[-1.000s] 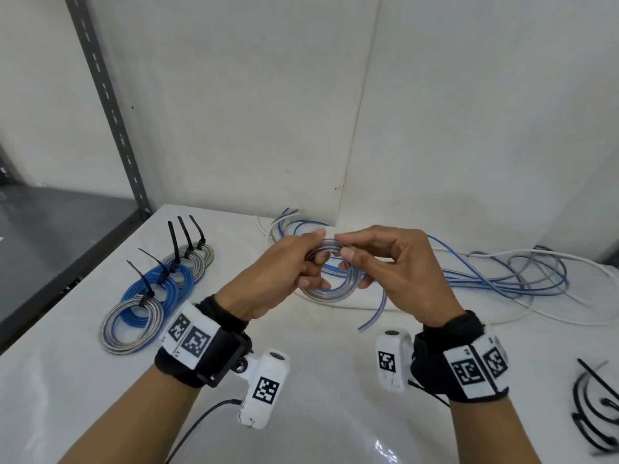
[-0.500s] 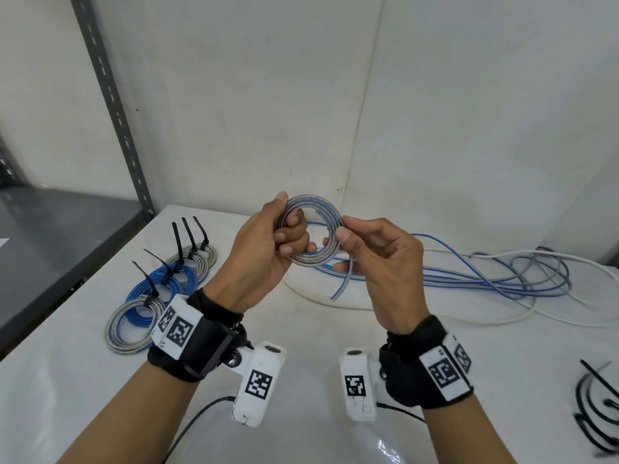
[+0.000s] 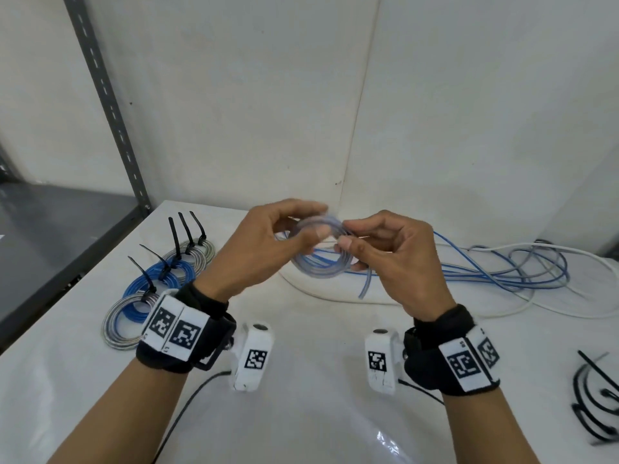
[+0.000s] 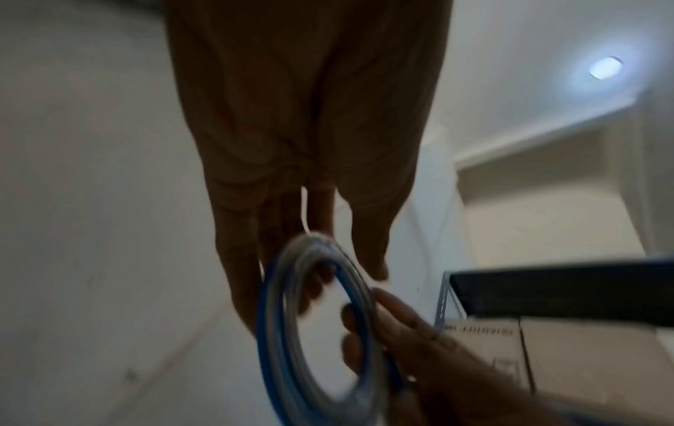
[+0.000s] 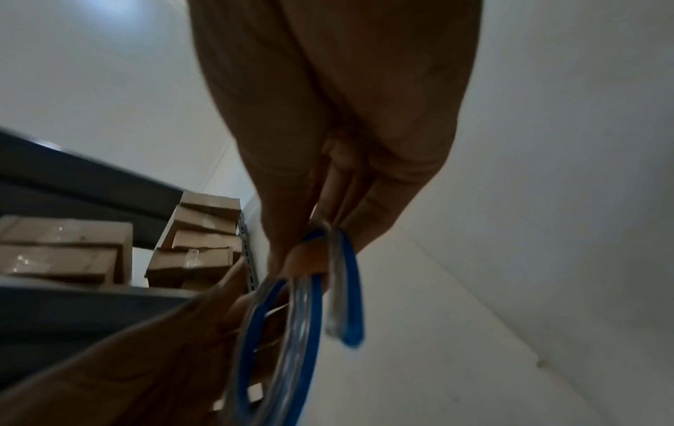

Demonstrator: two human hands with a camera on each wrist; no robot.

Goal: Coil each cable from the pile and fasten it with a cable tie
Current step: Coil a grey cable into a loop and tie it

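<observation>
Both hands pinch small blue-and-grey cable coil [image 3: 320,259] above white surface [image 3: 301,380]: left hand [image 3: 264,252] at 10 o'clock, right hand [image 3: 392,259] at 3. Tuck loose tail, keep loops flat, then tie.

White walls [image 3: 234,95], grey shelving [image 3: 104,88]

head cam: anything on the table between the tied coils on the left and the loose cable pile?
Nothing rests there in the head view: bare table between the tied coils and the cable pile. The left hand hangs above that gap.
</observation>
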